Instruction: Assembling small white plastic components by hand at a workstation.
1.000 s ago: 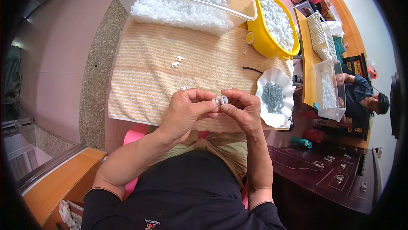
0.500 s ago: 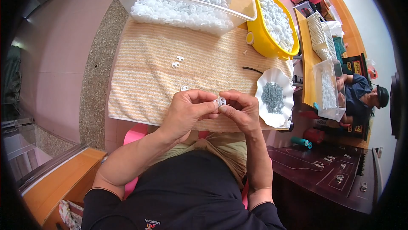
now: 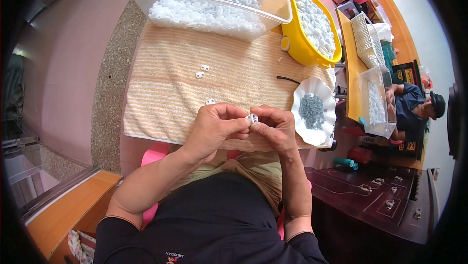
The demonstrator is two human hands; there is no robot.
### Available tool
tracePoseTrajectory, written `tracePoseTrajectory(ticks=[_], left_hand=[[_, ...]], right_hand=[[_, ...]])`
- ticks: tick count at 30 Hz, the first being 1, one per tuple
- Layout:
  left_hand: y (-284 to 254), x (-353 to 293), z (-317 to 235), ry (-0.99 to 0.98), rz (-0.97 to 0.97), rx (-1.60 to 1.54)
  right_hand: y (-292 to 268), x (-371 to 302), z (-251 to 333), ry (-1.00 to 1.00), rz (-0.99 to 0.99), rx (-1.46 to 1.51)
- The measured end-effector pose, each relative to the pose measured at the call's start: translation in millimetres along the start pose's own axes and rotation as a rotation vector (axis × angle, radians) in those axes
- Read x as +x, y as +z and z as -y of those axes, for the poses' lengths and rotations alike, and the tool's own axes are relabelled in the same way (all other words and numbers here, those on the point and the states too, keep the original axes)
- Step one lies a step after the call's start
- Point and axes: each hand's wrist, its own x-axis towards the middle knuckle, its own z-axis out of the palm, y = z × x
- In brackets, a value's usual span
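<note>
Over the near edge of a striped towel (image 3: 161, 93), my left hand (image 3: 217, 127) and my right hand (image 3: 274, 128) meet at their fingertips. Both pinch one small white plastic piece with holes (image 3: 253, 117); the fingers cover part of it. Just beyond my left fingers lies a similar white piece (image 3: 210, 101). Farther off on the towel are two more white pieces (image 3: 200, 74), side by side. Right of my right hand stands a white scalloped dish (image 3: 323, 134) holding many small grey screw-like parts (image 3: 312, 111). A thin black strip (image 3: 288, 79) lies beyond it.
A clear plastic bin (image 3: 273, 15) of white pieces stands at the far edge. Beside it is a yellow tub (image 3: 295, 44), also full of white pieces. At right, a person (image 3: 414, 103) sits by another clear bin (image 3: 381, 128). A dark red cabinet (image 3: 351, 205) is at lower right.
Both hands stay almost in place, still pinching the white piece, which has turned slightly between the fingertips. The whole view has shifted a little.
</note>
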Motion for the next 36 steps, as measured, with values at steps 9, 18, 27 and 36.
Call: tracePoseTrajectory(ticks=[9,18,27,36], left_hand=[[-0.7,0.1,0.4,-0.044,0.001,0.012],[0.5,0.0,-3.3,-0.102,-0.002,-0.006],[0.5,-0.4,-3.2,-0.14,0.006,-0.052],[1.9,-1.0,-4.4,-0.168,-0.012,-0.059]], right_hand=[[0.5,-0.7,0.9,0.008,0.008,0.062],[2.8,-0.6,0.0,0.038,0.003,0.177],[-0.5,-0.2,-1.8,0.087,-0.004,0.194],[-6.5,-1.6,-8.0,0.066,-0.007,-0.019]])
